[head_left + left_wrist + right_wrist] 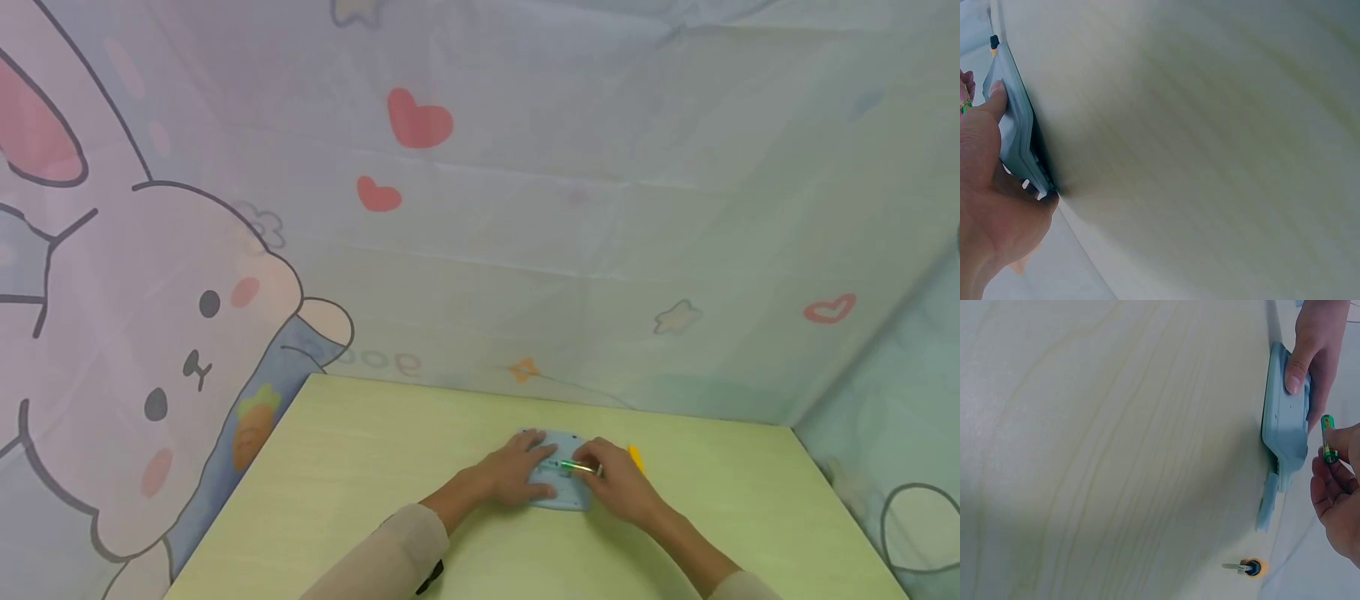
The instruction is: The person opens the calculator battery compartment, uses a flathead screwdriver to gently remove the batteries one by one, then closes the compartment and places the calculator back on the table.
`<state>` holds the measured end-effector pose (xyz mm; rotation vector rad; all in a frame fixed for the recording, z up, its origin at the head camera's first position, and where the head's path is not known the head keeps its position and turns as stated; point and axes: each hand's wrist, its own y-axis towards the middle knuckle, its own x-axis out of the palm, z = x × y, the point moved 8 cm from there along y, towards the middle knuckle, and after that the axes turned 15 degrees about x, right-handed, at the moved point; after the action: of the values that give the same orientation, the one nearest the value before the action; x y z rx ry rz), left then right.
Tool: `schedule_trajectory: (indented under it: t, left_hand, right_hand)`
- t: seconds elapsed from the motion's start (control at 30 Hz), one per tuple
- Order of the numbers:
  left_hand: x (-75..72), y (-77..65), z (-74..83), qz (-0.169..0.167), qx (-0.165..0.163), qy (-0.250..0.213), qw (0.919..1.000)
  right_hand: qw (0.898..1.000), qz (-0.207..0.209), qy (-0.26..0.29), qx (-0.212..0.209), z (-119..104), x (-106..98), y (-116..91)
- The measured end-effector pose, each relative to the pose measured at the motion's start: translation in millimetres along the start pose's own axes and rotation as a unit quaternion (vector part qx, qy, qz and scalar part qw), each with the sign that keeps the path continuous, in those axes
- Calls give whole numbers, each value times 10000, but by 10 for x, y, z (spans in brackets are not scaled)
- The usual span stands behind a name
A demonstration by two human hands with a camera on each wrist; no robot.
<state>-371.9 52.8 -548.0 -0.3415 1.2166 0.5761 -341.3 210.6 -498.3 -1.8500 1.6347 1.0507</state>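
Our right hand (618,485) pinches a green battery (1327,444) above the light-blue device (564,485), which lies on the table (420,425) under our left hand's (512,475) spread fingers. We judge the cover (1266,502) off, beside the device; this battery remains uninserted, others we cannot tell.

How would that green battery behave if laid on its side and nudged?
The green battery would probably roll, being a slim cylinder. Its shiny surface may slip a little in the right hand. Pinched, it looks straight, so it's likely stiff.
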Motion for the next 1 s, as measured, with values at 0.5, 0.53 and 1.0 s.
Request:
schedule_trajectory:
  t: [0.5,0.53,1.0]
  left_hand:
    - [-47,-10,50,5,-57,-26,10000]
    - [-44,-15,51,-1,-61,-14,10000]
    - [10,-63,47,26,50,-44,10000]
  right_hand:
    - [9999,133,90,40,57,-95,-36]
    - [9999,141,77,38,60,-94,-40]
    - [9997,139,52,186,92,-101,-102]
